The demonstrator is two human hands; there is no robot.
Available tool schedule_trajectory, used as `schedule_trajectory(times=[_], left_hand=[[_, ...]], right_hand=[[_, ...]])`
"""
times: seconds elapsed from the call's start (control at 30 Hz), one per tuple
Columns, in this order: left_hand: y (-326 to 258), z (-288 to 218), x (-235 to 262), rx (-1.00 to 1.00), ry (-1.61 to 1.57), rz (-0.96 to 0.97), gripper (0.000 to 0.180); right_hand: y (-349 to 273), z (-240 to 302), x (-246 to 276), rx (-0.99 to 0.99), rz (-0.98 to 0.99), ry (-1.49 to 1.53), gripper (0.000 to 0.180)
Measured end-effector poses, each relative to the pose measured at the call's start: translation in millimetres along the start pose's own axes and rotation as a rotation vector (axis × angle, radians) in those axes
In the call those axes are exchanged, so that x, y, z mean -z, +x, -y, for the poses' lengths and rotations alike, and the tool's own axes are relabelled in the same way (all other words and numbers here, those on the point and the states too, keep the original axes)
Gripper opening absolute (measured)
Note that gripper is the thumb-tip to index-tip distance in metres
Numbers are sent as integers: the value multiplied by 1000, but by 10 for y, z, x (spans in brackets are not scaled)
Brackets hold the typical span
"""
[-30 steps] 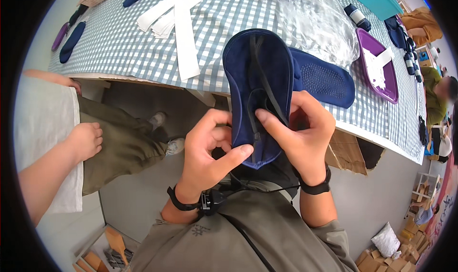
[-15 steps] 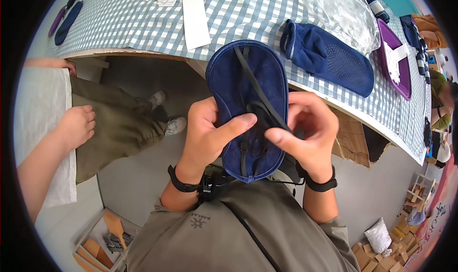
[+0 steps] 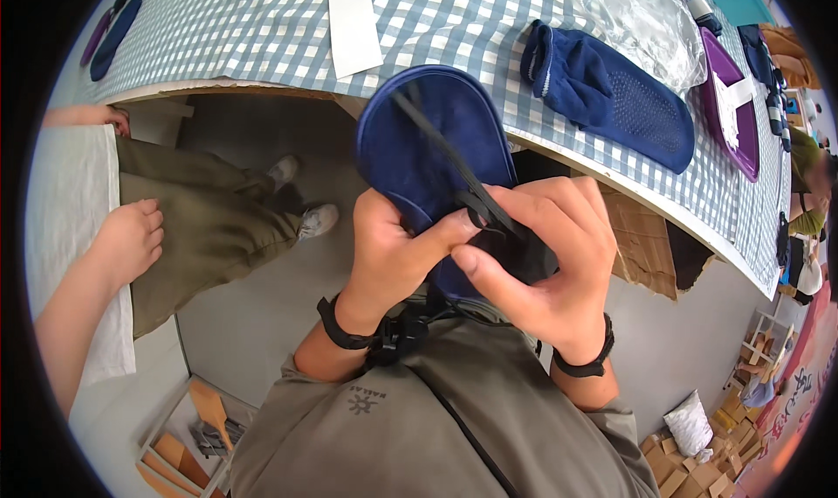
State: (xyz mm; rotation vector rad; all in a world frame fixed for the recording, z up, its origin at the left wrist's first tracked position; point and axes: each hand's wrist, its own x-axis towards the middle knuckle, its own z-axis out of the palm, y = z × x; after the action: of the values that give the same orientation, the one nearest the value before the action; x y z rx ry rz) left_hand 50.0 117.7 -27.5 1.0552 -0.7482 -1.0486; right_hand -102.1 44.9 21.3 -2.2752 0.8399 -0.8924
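A dark blue sleep mask stands on end before me at the table's edge, its back with the black elastic strap facing me. My left hand grips the mask's side, thumb across its middle. With bent fingers my right hand pinches the strap near the middle of the mask, the thumb close to my left thumb. The mask's lower half is mostly covered by my hands. Beyond, on the checked cloth, lies a dark blue sock with a dotted grip sole.
The table wears a blue-and-white checked cloth. On it are a white paper strip, clear plastic wrapping and a purple tray with white tags. A person stands at my left. Cartons lie at the lower right.
My right hand has moved left across the mask, covering its lower half and drawing on the strap. The mask has shifted slightly left and tilted.
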Motion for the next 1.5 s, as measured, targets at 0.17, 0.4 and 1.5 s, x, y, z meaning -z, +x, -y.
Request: schedule_trajectory(times=[0.17,0.4,1.5], left_hand=[[-1,24,-64,-35,-93,-8,22],[-2,160,42,-109,130,170,48],[21,242,10,167,-405,-148,43]], right_hand=[[18,7,-8,-109,66,233,38],[3,-11,-100,-185,79,259,19],[-186,-125,-254,-512,137,786,8]])
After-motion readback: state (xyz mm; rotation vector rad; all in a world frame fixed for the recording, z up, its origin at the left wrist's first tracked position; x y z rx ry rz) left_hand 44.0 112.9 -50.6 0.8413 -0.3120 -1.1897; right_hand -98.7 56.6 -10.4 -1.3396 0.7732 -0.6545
